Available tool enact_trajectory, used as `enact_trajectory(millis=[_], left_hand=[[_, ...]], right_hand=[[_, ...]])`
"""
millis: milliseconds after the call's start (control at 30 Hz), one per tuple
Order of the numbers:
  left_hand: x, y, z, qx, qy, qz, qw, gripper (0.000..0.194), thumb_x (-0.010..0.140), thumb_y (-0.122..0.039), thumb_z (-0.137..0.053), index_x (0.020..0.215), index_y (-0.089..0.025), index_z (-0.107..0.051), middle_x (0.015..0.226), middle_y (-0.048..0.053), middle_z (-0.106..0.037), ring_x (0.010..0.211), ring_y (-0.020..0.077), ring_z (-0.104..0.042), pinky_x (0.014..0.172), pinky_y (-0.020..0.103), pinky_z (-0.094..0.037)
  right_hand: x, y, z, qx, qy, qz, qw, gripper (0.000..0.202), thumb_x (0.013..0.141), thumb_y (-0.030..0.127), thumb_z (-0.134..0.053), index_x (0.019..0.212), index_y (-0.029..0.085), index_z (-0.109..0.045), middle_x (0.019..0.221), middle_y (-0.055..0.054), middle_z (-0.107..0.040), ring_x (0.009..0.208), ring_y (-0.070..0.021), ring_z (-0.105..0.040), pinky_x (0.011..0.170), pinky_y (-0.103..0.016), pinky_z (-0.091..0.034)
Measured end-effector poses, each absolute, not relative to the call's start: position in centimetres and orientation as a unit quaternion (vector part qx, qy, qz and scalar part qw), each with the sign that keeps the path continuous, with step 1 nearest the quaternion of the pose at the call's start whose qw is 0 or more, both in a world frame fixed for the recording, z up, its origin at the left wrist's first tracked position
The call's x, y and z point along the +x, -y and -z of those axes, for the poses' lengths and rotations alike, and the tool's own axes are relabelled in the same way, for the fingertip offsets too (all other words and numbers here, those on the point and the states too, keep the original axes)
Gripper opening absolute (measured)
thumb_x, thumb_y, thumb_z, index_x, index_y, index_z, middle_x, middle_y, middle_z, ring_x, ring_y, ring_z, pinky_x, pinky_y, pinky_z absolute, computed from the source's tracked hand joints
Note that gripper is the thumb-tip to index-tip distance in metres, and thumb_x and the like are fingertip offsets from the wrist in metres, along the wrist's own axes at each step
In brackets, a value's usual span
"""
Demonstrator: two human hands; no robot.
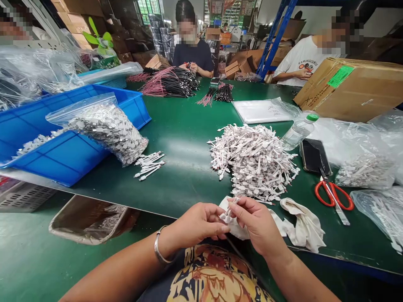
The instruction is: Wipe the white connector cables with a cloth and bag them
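Note:
Close to my body at the table's front edge, my right hand (256,222) pinches a few short white cables (231,211) with flat connector ends. My left hand (203,224) meets it from the other side, its curled thumb and fingers closed on the connector ends. A white cloth (239,230) lies partly hidden behind the fingers. Just beyond rises a big pile of the same white cables (258,159). Farther left, a small group of loose cables (149,164) lies beside a full clear zip bag (108,128).
The bag leans on a blue bin (72,161). To the right are red-handled scissors (333,195), a phone (315,156), a bottle (297,132), a crumpled cloth (304,224) and a carton (352,90). Two people sit across the table, near black and pink wires (173,82).

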State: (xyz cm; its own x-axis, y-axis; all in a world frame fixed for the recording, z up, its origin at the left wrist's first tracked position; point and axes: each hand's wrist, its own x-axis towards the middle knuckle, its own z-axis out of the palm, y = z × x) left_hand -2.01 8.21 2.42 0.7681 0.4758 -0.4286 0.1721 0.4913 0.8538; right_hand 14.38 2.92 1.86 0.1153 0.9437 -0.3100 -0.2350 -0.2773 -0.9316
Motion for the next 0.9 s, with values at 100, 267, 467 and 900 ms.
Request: enact_trajectory(millis=[100,267,467,900], left_hand=[[-2.2,-7.9,-2.3,0.468,-0.344,-0.075,0.811,0.027,0.072,-0.034,-0.067,0.086,-0.011,-0.064,0.076,0.006,-0.067,0.067,0.0125,-0.062,0.064,0.023,-0.047],[-2.2,-7.7,-1.6,0.394,-0.341,-0.055,0.852,0.030,0.067,-0.033,-0.072,0.086,-0.011,-0.065,0.081,0.009,-0.069,0.066,0.0139,-0.066,0.059,0.021,-0.049],[-2.1,-7.5,-1.2,0.422,-0.343,-0.028,0.839,0.031,0.070,-0.039,-0.069,0.079,-0.010,-0.065,0.075,0.008,-0.069,0.058,0.0098,-0.063,0.052,0.017,-0.045],[-2.4,-7.3,-1.6,0.413,-0.318,-0.001,0.853,0.029,0.073,-0.038,-0.065,0.085,-0.011,-0.066,0.071,0.007,-0.071,0.056,0.0106,-0.064,0.049,0.017,-0.045]], right_hand=[[14.3,-2.9,-1.8,-0.568,0.322,-0.572,0.497,0.032,0.071,0.040,-0.069,0.091,0.015,-0.066,0.066,0.000,-0.058,0.052,-0.0074,-0.042,0.048,-0.020,-0.034],[14.2,-2.7,-2.0,-0.577,0.333,-0.562,0.490,0.026,0.071,0.038,-0.069,0.086,0.017,-0.066,0.071,0.000,-0.062,0.054,-0.0076,-0.045,0.050,-0.021,-0.036],[14.2,-2.8,-2.0,-0.581,0.338,-0.567,0.476,0.023,0.072,0.037,-0.068,0.081,0.016,-0.066,0.066,0.001,-0.058,0.054,-0.0068,-0.044,0.047,-0.019,-0.033],[14.6,-3.1,-2.1,-0.534,0.280,-0.662,0.445,0.028,0.070,0.039,-0.070,0.063,0.015,-0.055,0.051,0.005,-0.051,0.045,-0.0039,-0.039,0.043,-0.017,-0.025]])
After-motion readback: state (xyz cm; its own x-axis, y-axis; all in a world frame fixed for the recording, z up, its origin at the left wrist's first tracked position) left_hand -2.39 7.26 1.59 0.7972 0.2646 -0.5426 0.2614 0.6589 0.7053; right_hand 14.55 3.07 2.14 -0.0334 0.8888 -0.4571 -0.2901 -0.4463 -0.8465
